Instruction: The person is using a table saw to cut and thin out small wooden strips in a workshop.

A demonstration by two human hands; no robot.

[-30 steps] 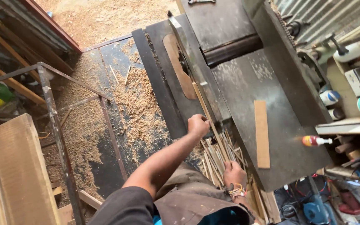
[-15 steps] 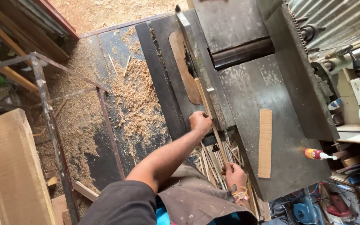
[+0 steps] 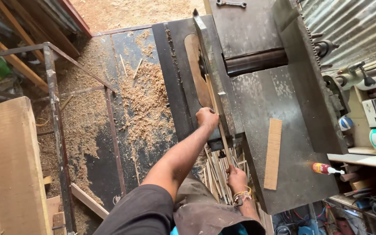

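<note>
Both hands keep their fingers closed on the thin wooden strip (image 3: 219, 126): left hand (image 3: 207, 118) forward, right hand (image 3: 236, 178) unmoved.

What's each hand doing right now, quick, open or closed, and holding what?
Left hand: closed, pressing a thin wood strip on the saw table.
Right hand: closed around the strip's near end.

two hands (image 3: 207, 118), one flat board (image 3: 273, 153), one wrench (image 3: 231, 4)
</note>
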